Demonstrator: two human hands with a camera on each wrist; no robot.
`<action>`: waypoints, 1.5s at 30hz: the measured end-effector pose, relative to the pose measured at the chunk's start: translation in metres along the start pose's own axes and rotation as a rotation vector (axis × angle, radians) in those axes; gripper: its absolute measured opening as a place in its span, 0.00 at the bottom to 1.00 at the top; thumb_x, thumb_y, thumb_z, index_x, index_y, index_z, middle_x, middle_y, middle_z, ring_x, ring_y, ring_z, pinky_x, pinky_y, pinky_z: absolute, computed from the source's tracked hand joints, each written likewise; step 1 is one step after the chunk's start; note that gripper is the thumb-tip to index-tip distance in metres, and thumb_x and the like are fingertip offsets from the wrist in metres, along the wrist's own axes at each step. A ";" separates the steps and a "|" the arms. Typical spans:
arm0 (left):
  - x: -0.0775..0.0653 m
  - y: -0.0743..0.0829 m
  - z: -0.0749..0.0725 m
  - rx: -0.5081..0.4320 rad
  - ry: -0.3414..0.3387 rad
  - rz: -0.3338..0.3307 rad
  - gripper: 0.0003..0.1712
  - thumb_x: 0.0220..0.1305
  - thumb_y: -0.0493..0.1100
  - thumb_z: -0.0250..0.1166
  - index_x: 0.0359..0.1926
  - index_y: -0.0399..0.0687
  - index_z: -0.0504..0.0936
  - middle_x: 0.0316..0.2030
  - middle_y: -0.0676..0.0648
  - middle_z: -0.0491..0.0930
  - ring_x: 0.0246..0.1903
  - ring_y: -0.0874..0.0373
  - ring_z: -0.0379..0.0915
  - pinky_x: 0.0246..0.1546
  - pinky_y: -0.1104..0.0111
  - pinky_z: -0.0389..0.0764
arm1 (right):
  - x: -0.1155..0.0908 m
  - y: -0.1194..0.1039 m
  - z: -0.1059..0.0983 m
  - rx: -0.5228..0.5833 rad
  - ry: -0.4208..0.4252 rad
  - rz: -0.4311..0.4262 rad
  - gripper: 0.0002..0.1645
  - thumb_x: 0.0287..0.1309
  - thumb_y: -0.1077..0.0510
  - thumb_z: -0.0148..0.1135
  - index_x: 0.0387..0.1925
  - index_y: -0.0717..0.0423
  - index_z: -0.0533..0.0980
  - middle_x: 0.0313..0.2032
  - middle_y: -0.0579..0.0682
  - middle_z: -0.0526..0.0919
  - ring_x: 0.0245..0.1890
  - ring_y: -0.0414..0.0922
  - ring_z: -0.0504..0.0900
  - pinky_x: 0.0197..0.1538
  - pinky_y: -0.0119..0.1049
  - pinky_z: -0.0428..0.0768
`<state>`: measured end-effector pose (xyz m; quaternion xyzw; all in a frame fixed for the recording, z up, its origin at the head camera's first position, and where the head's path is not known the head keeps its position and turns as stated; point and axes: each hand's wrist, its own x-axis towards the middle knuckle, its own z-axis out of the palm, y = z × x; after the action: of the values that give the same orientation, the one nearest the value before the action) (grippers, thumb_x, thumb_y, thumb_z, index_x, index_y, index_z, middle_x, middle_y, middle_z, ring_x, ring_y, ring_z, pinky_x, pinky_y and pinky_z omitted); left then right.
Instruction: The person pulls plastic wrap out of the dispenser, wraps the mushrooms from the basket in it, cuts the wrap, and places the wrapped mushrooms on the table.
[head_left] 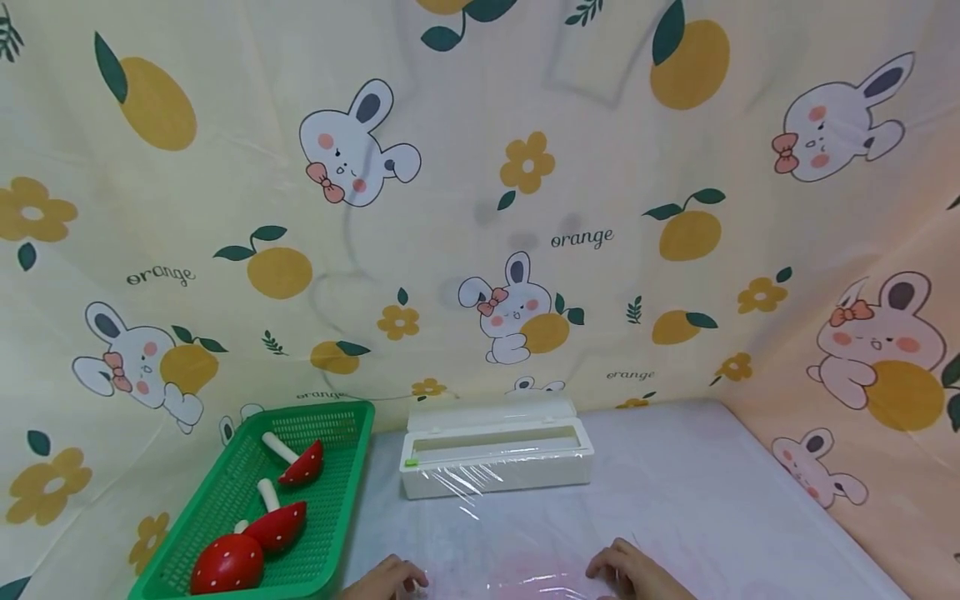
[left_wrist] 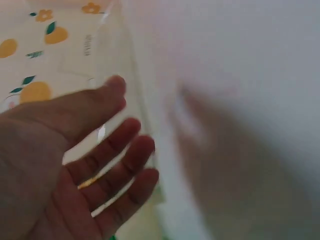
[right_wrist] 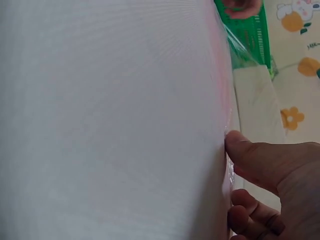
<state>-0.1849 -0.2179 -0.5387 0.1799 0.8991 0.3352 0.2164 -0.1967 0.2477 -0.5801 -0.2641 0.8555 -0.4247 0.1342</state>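
Observation:
A sheet of clear plastic wrap [head_left: 467, 533] runs from a white wrap dispenser [head_left: 495, 477] toward the front, over a pinkish patch [head_left: 536, 587] at the bottom edge. To the left of that patch is my left hand [head_left: 386, 577], low over the table; in the left wrist view its thumb and relaxed fingers [left_wrist: 137, 150] stand apart with nothing between them. My right hand [head_left: 637, 573] rests at the patch's right side. Its thumb touches the crinkled wrap edge in the right wrist view, with loosely bent fingertips [right_wrist: 239, 217] a little apart from it.
On the left stands a green basket [head_left: 365, 442] with red, white-dotted toy mushrooms [head_left: 228, 563], some of them cut shapes. The dispenser's lid [head_left: 491, 412] is raised at the back. A patterned cloth [head_left: 450, 208] hangs behind and to the right of the white table [head_left: 675, 475].

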 end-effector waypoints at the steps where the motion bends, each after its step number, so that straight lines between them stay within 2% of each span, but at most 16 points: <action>1: -0.002 0.003 -0.006 -0.025 -0.010 0.006 0.18 0.68 0.51 0.76 0.53 0.55 0.82 0.42 0.54 0.76 0.35 0.63 0.72 0.42 0.71 0.83 | 0.000 0.000 0.000 -0.011 -0.003 0.013 0.19 0.65 0.50 0.77 0.51 0.52 0.82 0.39 0.41 0.72 0.33 0.31 0.69 0.37 0.27 0.73; 5: -0.014 0.022 -0.031 -0.095 0.002 0.054 0.20 0.68 0.49 0.76 0.57 0.53 0.82 0.45 0.51 0.80 0.36 0.60 0.76 0.41 0.70 0.85 | 0.000 -0.008 0.001 0.007 0.014 0.077 0.18 0.66 0.51 0.76 0.52 0.53 0.82 0.40 0.46 0.72 0.33 0.34 0.69 0.37 0.28 0.73; 7: -0.022 0.034 -0.043 -0.077 0.029 0.070 0.19 0.68 0.49 0.75 0.57 0.54 0.82 0.45 0.52 0.82 0.37 0.60 0.77 0.40 0.70 0.86 | 0.000 -0.011 0.003 0.001 0.028 0.092 0.16 0.68 0.51 0.75 0.52 0.52 0.82 0.39 0.46 0.72 0.33 0.34 0.70 0.37 0.28 0.73; 11: -0.039 0.054 -0.070 0.018 0.110 0.051 0.21 0.65 0.52 0.78 0.56 0.58 0.83 0.43 0.55 0.83 0.39 0.59 0.78 0.39 0.66 0.88 | 0.002 -0.012 0.004 0.012 0.044 0.084 0.14 0.68 0.53 0.74 0.51 0.51 0.82 0.38 0.46 0.72 0.33 0.34 0.70 0.36 0.28 0.72; 14: -0.047 0.059 -0.088 0.062 0.168 0.037 0.25 0.61 0.53 0.80 0.57 0.58 0.83 0.45 0.54 0.83 0.41 0.57 0.79 0.39 0.64 0.89 | 0.002 -0.010 0.004 0.002 0.034 0.065 0.16 0.66 0.54 0.76 0.51 0.52 0.81 0.38 0.46 0.71 0.33 0.34 0.69 0.36 0.29 0.72; 17: -0.053 0.058 -0.104 0.081 0.228 0.041 0.29 0.59 0.55 0.82 0.58 0.56 0.83 0.47 0.54 0.83 0.42 0.57 0.78 0.39 0.66 0.88 | 0.003 -0.006 0.003 -0.019 0.021 0.060 0.19 0.64 0.51 0.78 0.51 0.53 0.81 0.38 0.45 0.71 0.33 0.33 0.69 0.37 0.28 0.72; 21: -0.056 0.046 -0.124 0.114 0.307 0.112 0.23 0.65 0.53 0.78 0.58 0.55 0.83 0.49 0.56 0.83 0.42 0.61 0.77 0.40 0.71 0.85 | 0.003 -0.001 0.004 -0.048 0.039 0.015 0.21 0.63 0.49 0.78 0.52 0.51 0.81 0.40 0.43 0.70 0.33 0.32 0.68 0.36 0.28 0.72; 24: -0.057 0.033 -0.140 0.142 0.364 0.180 0.16 0.72 0.48 0.73 0.57 0.54 0.84 0.50 0.55 0.84 0.42 0.64 0.76 0.42 0.70 0.83 | 0.002 0.001 0.006 -0.077 0.066 -0.003 0.20 0.63 0.47 0.79 0.52 0.47 0.82 0.41 0.43 0.69 0.35 0.30 0.67 0.36 0.28 0.71; 25: -0.056 0.028 -0.145 0.148 0.383 0.182 0.15 0.73 0.47 0.72 0.57 0.54 0.83 0.50 0.55 0.83 0.43 0.64 0.76 0.43 0.70 0.83 | 0.001 0.001 0.006 -0.082 0.073 0.003 0.20 0.63 0.47 0.79 0.52 0.46 0.82 0.42 0.43 0.69 0.35 0.30 0.67 0.37 0.28 0.71; 28: -0.056 0.014 -0.159 0.145 0.423 0.151 0.17 0.72 0.46 0.72 0.59 0.52 0.83 0.52 0.52 0.84 0.47 0.60 0.79 0.48 0.64 0.86 | 0.002 0.003 0.007 -0.090 0.087 0.022 0.20 0.61 0.47 0.80 0.51 0.45 0.83 0.42 0.44 0.68 0.37 0.31 0.65 0.38 0.29 0.69; 32: -0.054 -0.004 -0.173 0.139 0.438 0.107 0.21 0.70 0.47 0.75 0.61 0.50 0.83 0.57 0.47 0.84 0.56 0.47 0.80 0.55 0.52 0.86 | 0.003 0.010 0.009 -0.087 0.100 0.034 0.20 0.59 0.48 0.81 0.50 0.45 0.84 0.40 0.46 0.65 0.37 0.32 0.64 0.39 0.29 0.67; 35: -0.049 -0.016 -0.183 0.154 0.427 0.119 0.24 0.69 0.48 0.75 0.63 0.48 0.82 0.60 0.43 0.83 0.58 0.43 0.78 0.53 0.52 0.86 | 0.003 0.016 0.010 -0.081 0.094 0.081 0.20 0.59 0.45 0.81 0.50 0.40 0.84 0.41 0.46 0.66 0.37 0.33 0.64 0.38 0.29 0.67; 39: -0.043 -0.028 -0.193 0.161 0.412 0.124 0.27 0.70 0.48 0.75 0.65 0.46 0.80 0.60 0.41 0.81 0.55 0.45 0.77 0.49 0.55 0.85 | 0.003 0.025 0.012 -0.062 0.088 0.106 0.20 0.59 0.42 0.80 0.50 0.36 0.83 0.41 0.47 0.69 0.35 0.34 0.67 0.37 0.30 0.69; 41: -0.040 -0.034 -0.197 0.161 0.409 0.129 0.27 0.71 0.47 0.74 0.66 0.46 0.79 0.60 0.39 0.79 0.55 0.44 0.77 0.49 0.53 0.84 | 0.004 0.028 0.013 -0.048 0.090 0.098 0.19 0.61 0.43 0.80 0.50 0.37 0.83 0.40 0.48 0.69 0.34 0.34 0.69 0.37 0.30 0.69; 45: -0.031 -0.043 -0.202 0.174 0.422 0.091 0.27 0.71 0.48 0.74 0.67 0.49 0.80 0.62 0.37 0.76 0.56 0.41 0.76 0.49 0.49 0.84 | 0.003 0.030 0.013 -0.037 0.100 0.080 0.16 0.63 0.44 0.78 0.49 0.38 0.82 0.39 0.48 0.68 0.32 0.34 0.68 0.35 0.30 0.69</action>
<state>-0.2698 -0.3691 -0.4219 0.1639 0.9410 0.2960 -0.0081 -0.2038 0.2526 -0.6121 -0.2107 0.8787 -0.4158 0.1033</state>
